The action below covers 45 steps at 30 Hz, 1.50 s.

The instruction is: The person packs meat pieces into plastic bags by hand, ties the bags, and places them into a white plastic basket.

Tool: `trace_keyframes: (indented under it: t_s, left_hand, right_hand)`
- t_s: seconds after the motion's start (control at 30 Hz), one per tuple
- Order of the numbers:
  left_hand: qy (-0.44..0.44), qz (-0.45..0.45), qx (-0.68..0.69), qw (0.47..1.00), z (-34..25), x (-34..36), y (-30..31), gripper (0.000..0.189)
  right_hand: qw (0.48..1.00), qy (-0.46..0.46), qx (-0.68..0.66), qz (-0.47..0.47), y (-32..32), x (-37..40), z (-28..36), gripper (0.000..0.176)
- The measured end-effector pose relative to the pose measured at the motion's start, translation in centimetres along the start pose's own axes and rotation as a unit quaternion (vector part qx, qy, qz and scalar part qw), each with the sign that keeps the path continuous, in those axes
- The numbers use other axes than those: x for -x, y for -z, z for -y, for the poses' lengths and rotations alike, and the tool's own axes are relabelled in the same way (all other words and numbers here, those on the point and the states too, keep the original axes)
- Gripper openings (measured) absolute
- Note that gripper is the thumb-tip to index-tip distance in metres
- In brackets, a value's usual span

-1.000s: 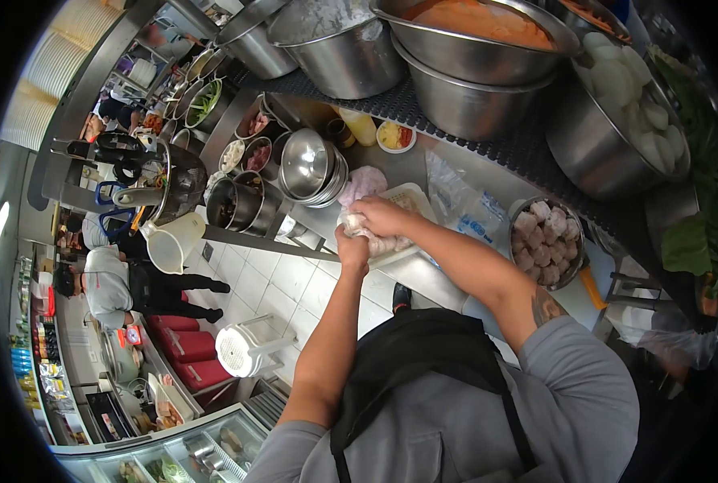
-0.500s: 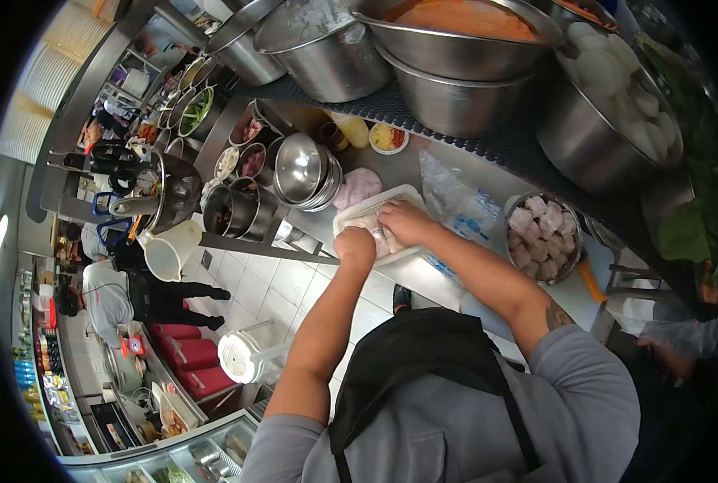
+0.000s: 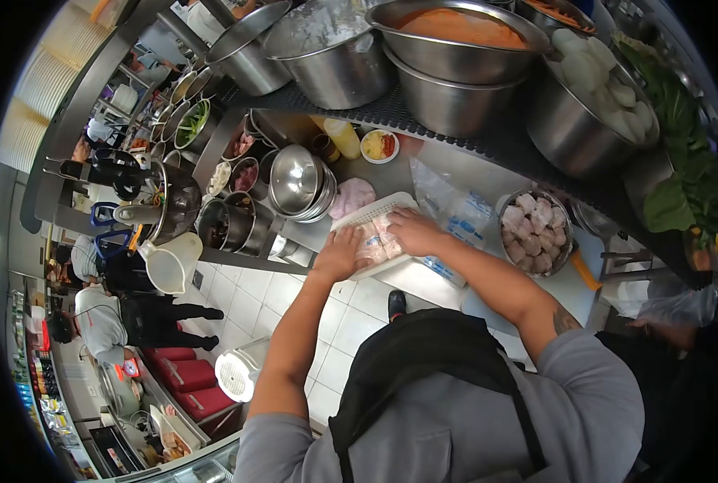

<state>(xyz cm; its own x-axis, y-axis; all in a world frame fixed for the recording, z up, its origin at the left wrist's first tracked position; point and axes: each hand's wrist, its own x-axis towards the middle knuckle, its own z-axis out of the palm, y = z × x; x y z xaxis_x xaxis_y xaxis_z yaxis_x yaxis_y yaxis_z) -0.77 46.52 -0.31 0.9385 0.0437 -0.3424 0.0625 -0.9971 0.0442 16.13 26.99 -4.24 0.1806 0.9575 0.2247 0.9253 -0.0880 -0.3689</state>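
A white perforated plastic basket (image 3: pixel 402 198) sits on the steel counter, holding several plastic-wrapped packs (image 3: pixel 374 245) of pale pink pieces that look like raw meat. My left hand (image 3: pixel 340 254) lies over the basket's left side, fingers stretched out on the packs. From the right, my right hand (image 3: pixel 417 231) rests on the packs with its fingers extended and flat. Neither hand grips anything that I can see. Just beyond the basket lies a crumpled pink cloth (image 3: pixel 353 197). A see-through plastic bag with blue print (image 3: pixel 465 213) is beside my right hand.
A bowl of pale pink chunks (image 3: pixel 533 233) stands at right, beside an orange-handled tool (image 3: pixel 587 270). Stacked steel bowls (image 3: pixel 296 179) are left of the cloth. Above, a shelf bears large steel pots (image 3: pixel 457 97). A co-worker (image 3: pixel 105 326) stands at far left.
My hands have gone from curled fingers at the packs to fingers spread flat on them. The left hand has shifted slightly left, uncovering more of the packs. The view has shifted a little.
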Motion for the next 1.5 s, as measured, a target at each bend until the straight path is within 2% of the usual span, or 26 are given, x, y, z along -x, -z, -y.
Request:
trace_keyframes:
  t_s: [0.1,0.2,0.37,0.5,0.6,0.67,0.8,0.9,1.0,1.03,1.1,1.2,1.23,1.37,1.43,1.5]
  left_hand:
    - [-0.010,0.011,-0.008,1.000,1.3,0.8,1.3,0.088]
    - [0.013,-0.004,-0.024,1.000,0.5,0.4,0.5,0.087]
    - [-0.009,-0.040,-0.039,0.998,1.0,0.0,-1.4,0.088]
    - [-0.031,-0.059,-0.025,0.997,2.2,0.5,0.4,0.086]
    - [-0.011,-0.039,-0.053,0.998,1.5,1.4,2.2,0.080]
    - [-0.010,-0.060,-0.067,0.996,1.8,0.7,1.2,0.074]
    - [-0.022,-0.066,-0.076,0.995,2.1,-0.5,-0.4,0.066]
    - [-0.053,0.008,-0.092,0.994,2.8,-1.6,-0.3,0.063]
    - [-0.027,0.056,-0.009,0.998,2.3,-0.5,4.2,0.066]
    - [-0.043,-0.008,0.012,0.999,2.5,-0.5,3.9,0.069]
    - [-0.072,-0.136,0.060,0.986,2.4,-0.3,2.5,0.075]
    - [-0.147,-0.108,0.009,0.983,1.1,-1.2,-1.2,0.083]
    - [-0.112,-0.010,-0.001,0.994,0.6,-1.6,-2.0,0.086]
    - [-0.087,0.029,-0.013,0.996,0.0,-1.7,-2.4,0.085]
    - [-0.090,0.027,-0.011,0.996,0.1,-1.9,-2.0,0.083]
    - [-0.106,0.064,0.020,0.992,0.8,-2.3,-0.5,0.082]
  right_hand:
    - [0.999,0.014,-0.041,-0.010,0.2,0.4,-0.2,0.025]
    - [0.998,0.027,-0.041,-0.030,0.1,0.0,-0.5,0.025]
    - [0.998,0.032,-0.049,-0.032,-0.1,0.1,-0.6,0.024]
    - [0.998,-0.052,-0.034,0.013,1.4,-1.5,3.7,0.022]
    - [0.986,-0.129,-0.044,0.096,0.1,-3.4,8.7,0.021]
    - [0.971,-0.174,-0.024,0.164,-1.2,-5.0,10.2,0.022]
    - [0.964,-0.221,-0.004,0.148,-2.7,-6.4,11.2,0.023]
    - [0.958,-0.252,-0.005,0.139,-4.0,-6.5,11.2,0.020]
    - [0.952,-0.256,-0.058,0.155,-3.2,-5.3,9.1,0.017]
    - [0.951,-0.261,-0.081,0.146,-2.9,-4.3,7.0,0.017]
    - [0.950,-0.298,-0.093,0.010,1.5,-1.5,6.2,0.028]
    - [0.982,-0.186,0.035,-0.013,0.4,0.8,5.9,0.048]
    - [0.967,-0.239,0.034,0.079,0.3,1.0,7.0,0.061]
    - [0.940,-0.301,0.043,0.157,0.3,0.8,9.1,0.072]
    - [0.944,-0.297,0.048,0.135,-0.3,1.2,9.3,0.070]
    - [0.950,-0.282,0.044,0.125,-0.8,1.6,9.0,0.065]
